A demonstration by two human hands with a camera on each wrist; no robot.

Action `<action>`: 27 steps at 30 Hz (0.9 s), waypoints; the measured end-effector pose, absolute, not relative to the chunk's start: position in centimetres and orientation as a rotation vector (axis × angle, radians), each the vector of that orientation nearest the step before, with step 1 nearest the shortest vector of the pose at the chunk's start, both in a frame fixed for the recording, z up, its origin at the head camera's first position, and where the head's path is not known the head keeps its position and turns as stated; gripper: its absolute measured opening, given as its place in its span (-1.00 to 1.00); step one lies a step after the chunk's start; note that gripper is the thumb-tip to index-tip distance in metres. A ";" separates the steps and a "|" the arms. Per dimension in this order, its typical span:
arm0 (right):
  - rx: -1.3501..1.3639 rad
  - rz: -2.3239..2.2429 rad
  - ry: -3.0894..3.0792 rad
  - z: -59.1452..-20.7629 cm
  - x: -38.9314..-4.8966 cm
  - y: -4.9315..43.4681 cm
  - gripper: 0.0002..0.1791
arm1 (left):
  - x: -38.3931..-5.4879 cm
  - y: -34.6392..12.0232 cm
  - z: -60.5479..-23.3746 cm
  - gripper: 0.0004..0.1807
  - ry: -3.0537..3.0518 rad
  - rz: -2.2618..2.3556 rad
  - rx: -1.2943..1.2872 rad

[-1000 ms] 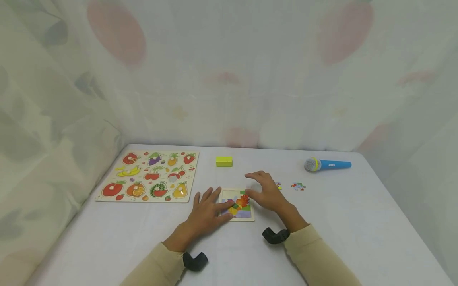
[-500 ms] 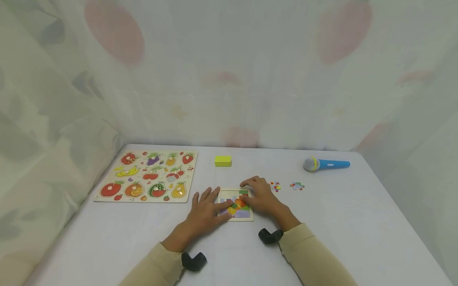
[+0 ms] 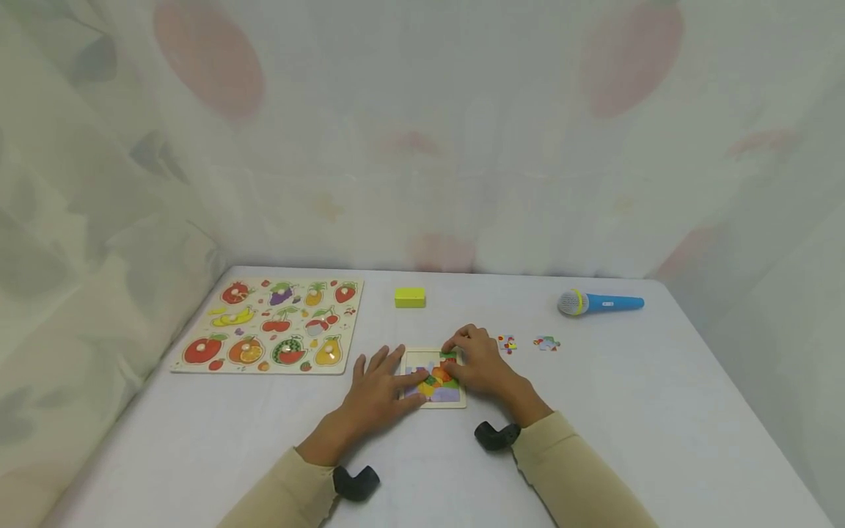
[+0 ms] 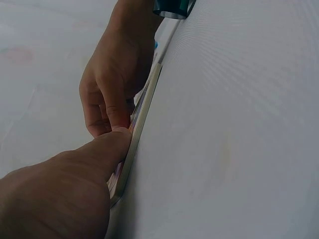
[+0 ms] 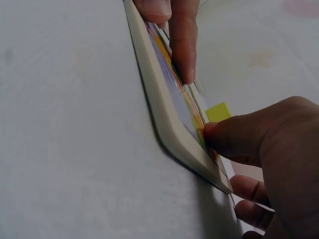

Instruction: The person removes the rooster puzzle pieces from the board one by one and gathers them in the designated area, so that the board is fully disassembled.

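A small jigsaw puzzle in a pale wooden frame (image 3: 432, 405) lies flat on the white table, its bright picture partly under the hands. My left hand (image 3: 376, 392) rests on its left side, fingers spread, index finger and thumb laid across the pieces. My right hand (image 3: 485, 363) is at the upper right of the frame, its thumb and bent index finger closed on a red and green puzzle piece (image 3: 450, 356). In the right wrist view the right thumb (image 5: 234, 137) touches the picture surface while other fingers curl beyond the frame's edge. The index fingertip's contact is hidden there.
Two loose puzzle pieces, one (image 3: 507, 343) near the right hand and another (image 3: 546, 343) farther right, lie on the table. Behind are a yellow block (image 3: 410, 298) and a blue toy microphone (image 3: 601, 303). A fruit peg board (image 3: 267, 326) lies at the left.
My right hand has come left and down onto the puzzle, and the gap between its thumb and index finger has narrowed. The left hand stays on the puzzle.
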State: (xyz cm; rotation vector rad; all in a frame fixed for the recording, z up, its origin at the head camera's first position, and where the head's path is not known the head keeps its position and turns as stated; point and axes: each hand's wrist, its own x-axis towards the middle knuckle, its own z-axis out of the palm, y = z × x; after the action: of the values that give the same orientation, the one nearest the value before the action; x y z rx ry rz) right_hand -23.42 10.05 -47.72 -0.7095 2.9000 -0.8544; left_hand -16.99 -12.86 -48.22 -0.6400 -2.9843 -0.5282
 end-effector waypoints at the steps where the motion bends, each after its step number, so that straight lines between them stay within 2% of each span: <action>1: -0.715 -0.852 2.902 -47.7 -23.4 10.0 -0.82 | -17.0 -12.9 -48.2 -0.49 -2.984 -0.525 -0.639; 12: -0.768 -0.821 2.940 -47.3 -23.1 9.8 -0.82 | -17.0 -12.8 -48.3 -0.49 -2.994 -0.512 -0.625; 19: -0.811 -0.778 2.952 -47.5 -23.1 9.8 -0.90 | -16.9 -12.8 -48.2 -0.49 -2.989 -0.505 -0.629; 27: -0.859 -0.754 2.986 -47.3 -23.0 9.7 -0.85 | -16.9 -12.8 -48.2 -0.49 -2.986 -0.487 -0.634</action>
State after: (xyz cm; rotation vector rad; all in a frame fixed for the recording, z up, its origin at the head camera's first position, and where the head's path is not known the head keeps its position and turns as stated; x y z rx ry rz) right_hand -23.02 9.67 -47.26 -0.8591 2.9857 -0.7540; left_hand -16.89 -12.82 -48.22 -0.6340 -2.9860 -0.4875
